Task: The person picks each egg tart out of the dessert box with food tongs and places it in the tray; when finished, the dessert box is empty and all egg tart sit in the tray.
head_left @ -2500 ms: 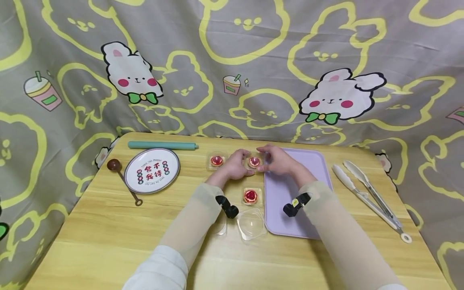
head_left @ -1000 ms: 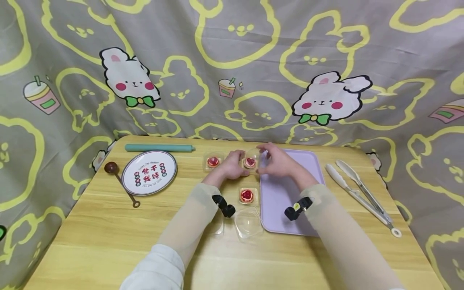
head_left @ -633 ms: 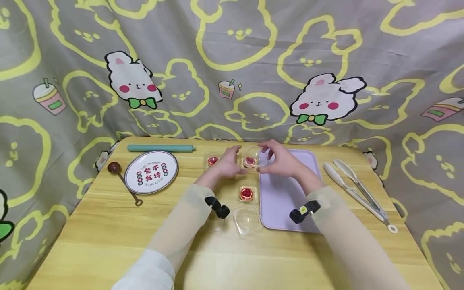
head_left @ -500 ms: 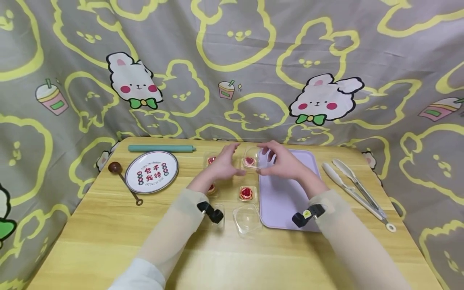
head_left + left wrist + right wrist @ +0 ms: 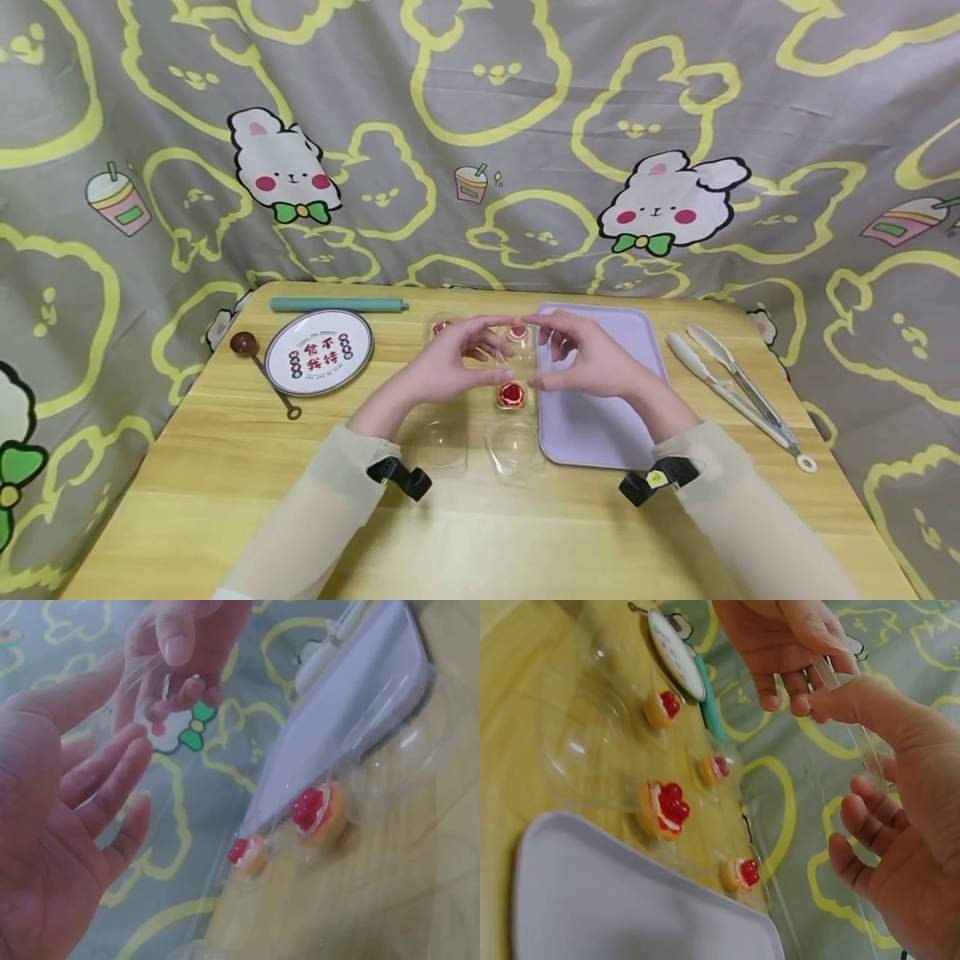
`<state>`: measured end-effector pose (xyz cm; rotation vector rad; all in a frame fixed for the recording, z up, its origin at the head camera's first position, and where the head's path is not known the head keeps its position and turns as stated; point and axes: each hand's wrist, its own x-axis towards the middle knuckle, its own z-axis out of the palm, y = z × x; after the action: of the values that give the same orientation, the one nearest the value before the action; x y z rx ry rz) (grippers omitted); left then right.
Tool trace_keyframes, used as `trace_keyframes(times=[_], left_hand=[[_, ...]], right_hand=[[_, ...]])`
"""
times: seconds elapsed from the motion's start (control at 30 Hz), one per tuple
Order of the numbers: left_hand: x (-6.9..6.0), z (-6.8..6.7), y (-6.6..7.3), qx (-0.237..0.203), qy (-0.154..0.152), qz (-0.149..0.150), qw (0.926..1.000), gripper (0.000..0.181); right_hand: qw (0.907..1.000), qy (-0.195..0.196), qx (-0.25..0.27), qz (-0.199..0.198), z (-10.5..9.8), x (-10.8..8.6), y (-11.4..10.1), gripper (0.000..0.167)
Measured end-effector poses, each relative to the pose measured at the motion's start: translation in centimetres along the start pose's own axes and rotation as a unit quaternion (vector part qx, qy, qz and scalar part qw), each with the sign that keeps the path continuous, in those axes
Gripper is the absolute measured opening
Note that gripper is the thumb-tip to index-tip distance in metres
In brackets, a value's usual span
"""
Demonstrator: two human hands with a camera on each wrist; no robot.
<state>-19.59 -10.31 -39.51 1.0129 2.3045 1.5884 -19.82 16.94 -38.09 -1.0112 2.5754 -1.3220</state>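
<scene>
Between my two raised hands is a clear plastic lid (image 5: 859,746), hard to make out in the head view. My left hand (image 5: 453,362) holds its left side, thumb and fingers spread wide apart. On the opposite side my right hand (image 5: 588,354) grips it the same way. Below and beyond them, small red-topped tarts sit in clear plastic containers: a near tart (image 5: 512,395), a far tart (image 5: 518,331) and a left tart (image 5: 441,327) partly behind my left hand. Another tart (image 5: 661,710) shows in the right wrist view; my left hand hides it in the head view.
Two clear lids, a left lid (image 5: 440,446) and a right lid (image 5: 515,450), lie nearer me. A lilac tray (image 5: 600,425) is under my right hand, with tongs (image 5: 738,392) beyond. At left are a plate (image 5: 318,354), a brown ladle (image 5: 244,342) and a teal rolling pin (image 5: 337,305).
The clear lid has come off the far tart's container. My left hand let go of that container and took the lid's other side; both hands have moved up and toward me.
</scene>
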Motion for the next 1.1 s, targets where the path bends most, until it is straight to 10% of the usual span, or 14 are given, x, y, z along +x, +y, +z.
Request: trace_keyframes(times=[0.47,0.87,1.1], left_hand=[[-2.0,1.2,0.4,-0.064,0.038,-0.001,0.9973,0.081],[-3.1,1.7,-0.4,-0.05,0.031,-0.023,0.998,0.086],[-3.7,1.6,-0.5,-0.003,0.028,-0.002,0.9996,0.056]], right_hand=[[0.9794,0.065,0.191,-0.007,2.5,-2.4,-0.3,0.085],[0.9722,0.035,0.231,-0.01,3.8,-3.7,0.3,0.087],[0.9778,0.018,0.208,-0.018,4.1,-3.9,0.1,0.062]])
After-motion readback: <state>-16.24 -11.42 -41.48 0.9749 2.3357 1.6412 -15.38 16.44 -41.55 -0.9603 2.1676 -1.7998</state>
